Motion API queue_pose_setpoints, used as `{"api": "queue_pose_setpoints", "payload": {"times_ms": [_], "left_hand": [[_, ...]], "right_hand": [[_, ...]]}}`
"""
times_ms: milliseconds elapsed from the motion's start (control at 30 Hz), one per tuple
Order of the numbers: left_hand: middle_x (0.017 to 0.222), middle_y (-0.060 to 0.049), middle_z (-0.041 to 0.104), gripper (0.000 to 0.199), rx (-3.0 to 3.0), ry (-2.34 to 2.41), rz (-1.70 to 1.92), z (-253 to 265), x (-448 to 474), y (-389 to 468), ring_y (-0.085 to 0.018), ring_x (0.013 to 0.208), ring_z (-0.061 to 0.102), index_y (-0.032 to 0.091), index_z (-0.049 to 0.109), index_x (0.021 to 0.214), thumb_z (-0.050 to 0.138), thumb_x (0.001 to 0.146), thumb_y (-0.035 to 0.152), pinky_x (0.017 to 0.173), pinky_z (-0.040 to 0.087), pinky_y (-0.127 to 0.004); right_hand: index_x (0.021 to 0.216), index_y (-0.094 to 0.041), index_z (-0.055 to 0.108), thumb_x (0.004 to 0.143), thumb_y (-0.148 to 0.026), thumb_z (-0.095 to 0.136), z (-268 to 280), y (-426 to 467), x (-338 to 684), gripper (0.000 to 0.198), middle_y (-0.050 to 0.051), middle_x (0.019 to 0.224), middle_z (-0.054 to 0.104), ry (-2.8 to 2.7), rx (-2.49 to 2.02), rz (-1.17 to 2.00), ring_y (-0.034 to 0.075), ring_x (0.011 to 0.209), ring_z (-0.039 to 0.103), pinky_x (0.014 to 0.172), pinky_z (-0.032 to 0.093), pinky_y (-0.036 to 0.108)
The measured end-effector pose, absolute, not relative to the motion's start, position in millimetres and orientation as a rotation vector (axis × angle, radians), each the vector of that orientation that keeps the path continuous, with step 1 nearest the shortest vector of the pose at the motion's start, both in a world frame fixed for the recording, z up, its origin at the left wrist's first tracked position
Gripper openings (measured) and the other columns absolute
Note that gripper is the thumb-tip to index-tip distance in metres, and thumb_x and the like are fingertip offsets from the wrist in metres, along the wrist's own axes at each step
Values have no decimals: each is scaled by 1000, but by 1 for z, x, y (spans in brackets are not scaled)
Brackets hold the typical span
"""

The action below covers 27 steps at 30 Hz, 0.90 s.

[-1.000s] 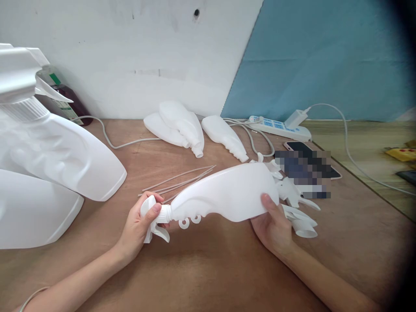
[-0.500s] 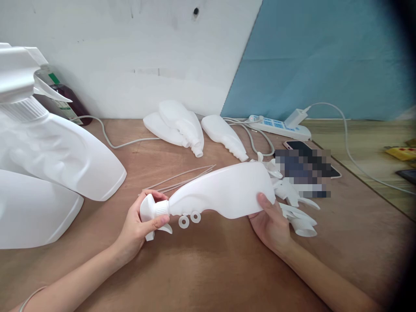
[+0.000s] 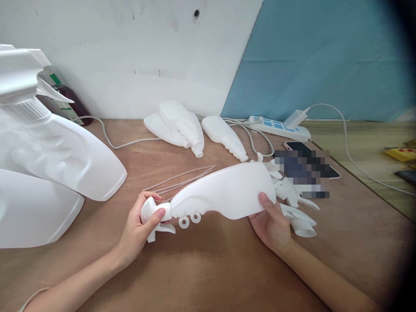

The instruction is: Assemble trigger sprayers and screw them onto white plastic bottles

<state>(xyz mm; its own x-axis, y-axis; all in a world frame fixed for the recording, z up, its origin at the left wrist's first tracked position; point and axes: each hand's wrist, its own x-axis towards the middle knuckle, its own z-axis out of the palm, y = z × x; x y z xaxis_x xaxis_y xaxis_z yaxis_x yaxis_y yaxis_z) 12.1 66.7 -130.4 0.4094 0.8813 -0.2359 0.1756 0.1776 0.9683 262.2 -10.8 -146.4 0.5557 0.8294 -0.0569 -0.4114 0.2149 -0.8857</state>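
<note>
"What's moved?"

"My left grip (image 3: 138, 227) has its thumb higher on the collar (image 3: 165, 211) than half a second ago, and the tip of the trigger (image 3: 167, 228) sits slightly farther toward my right. The bottle (image 3: 224, 190) has hardly shifted."

"What could go wrong from here?"

"The collar could bind, I'd say, if I twist while my hands pull out of line. The plastic looks slick, too, and my right grip (image 3: 274, 227) has only the broad end, so a hard turn could spin the bottle in it."

"Anything nearby at risk?"

"Two washers (image 3: 183, 222) show just below the bottle's ribbed edge; dropping it could scatter them. The spare sprayers (image 3: 288, 190) on the table (image 3: 208, 268) are close by my right grip, so a wide swing that way could knock them."

"And where is the bottle in your hold?"

"Between both hands, sideways, neck to my left and base to my right. My left grip is clamped round the sprayer (image 3: 148, 209) and collar at the neck. My right grip is clamped on the base, thumb on the near face, fingers mostly hidden behind. How well the threads are seated, I can't tell."
</note>
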Motion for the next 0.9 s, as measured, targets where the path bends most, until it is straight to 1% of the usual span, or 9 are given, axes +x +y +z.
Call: {"api": "queue_pose_setpoints", "payload": {"times_ms": [133,233,333,433,500,633,733,833,900], "left_hand": [[82,1,51,35,1427,1081,772,-128,15,65,-10,61,50,20,44,91,64,68,38,50,40,-17],[86,-1,51,34,1473,1049,794,-127,14,64,-11,66,49,20,44,93,61,70,39,55,40,-19],[80,1,50,31,1507,1094,724,-131,11,66,-10,59,45,21,44,96,53,76,43,53,36,-19],[72,3,47,29,1474,1116,668,-133,10,68,-9,54,41,21,44,95,51,78,44,50,34,-18],[76,2,48,29,1457,1102,685,-132,12,68,-9,57,43,21,45,92,55,75,42,51,35,-18],[89,-1,52,35,1454,1057,779,-128,16,65,-13,69,49,21,45,93,64,67,35,57,39,-19],[85,0,52,34,1471,1082,759,-129,14,66,-11,63,48,21,46,94,61,70,38,54,38,-19],[73,2,51,30,1457,1143,699,-132,11,68,-9,54,43,21,47,94,57,74,41,49,35,-18],[72,3,51,29,1448,1143,684,-132,11,69,-9,54,43,21,48,93,56,74,41,49,35,-18]], "right_hand": [[108,-26,58,72,-24,62,-146,-10,263,36,2,113,62,-482,-1003,919,24,111,53,88,49,35],[108,-26,58,72,-24,62,-146,-10,263,37,2,113,62,-478,-995,923,24,111,53,89,49,34],[107,-25,58,71,-24,63,-146,-10,263,36,2,113,62,-482,-1003,922,23,109,54,89,48,34],[105,-25,59,71,-26,63,-146,-11,263,34,2,111,63,-498,-1030,912,24,108,55,88,49,34],[104,-25,59,71,-26,62,-146,-11,263,33,2,111,63,-494,-1041,910,24,108,55,87,49,35],[104,-26,59,71,-26,63,-146,-10,262,34,1,111,63,-480,-1034,914,24,108,55,86,50,35],[104,-26,59,71,-27,62,-146,-11,263,33,2,110,64,-488,-1050,909,24,107,56,86,50,35],[105,-25,59,71,-29,63,-147,-11,263,34,2,110,64,-481,-1063,902,24,107,56,86,50,35],[105,-25,58,72,-29,63,-146,-11,263,34,3,110,64,-475,-1064,903,24,107,56,86,50,36]]}}
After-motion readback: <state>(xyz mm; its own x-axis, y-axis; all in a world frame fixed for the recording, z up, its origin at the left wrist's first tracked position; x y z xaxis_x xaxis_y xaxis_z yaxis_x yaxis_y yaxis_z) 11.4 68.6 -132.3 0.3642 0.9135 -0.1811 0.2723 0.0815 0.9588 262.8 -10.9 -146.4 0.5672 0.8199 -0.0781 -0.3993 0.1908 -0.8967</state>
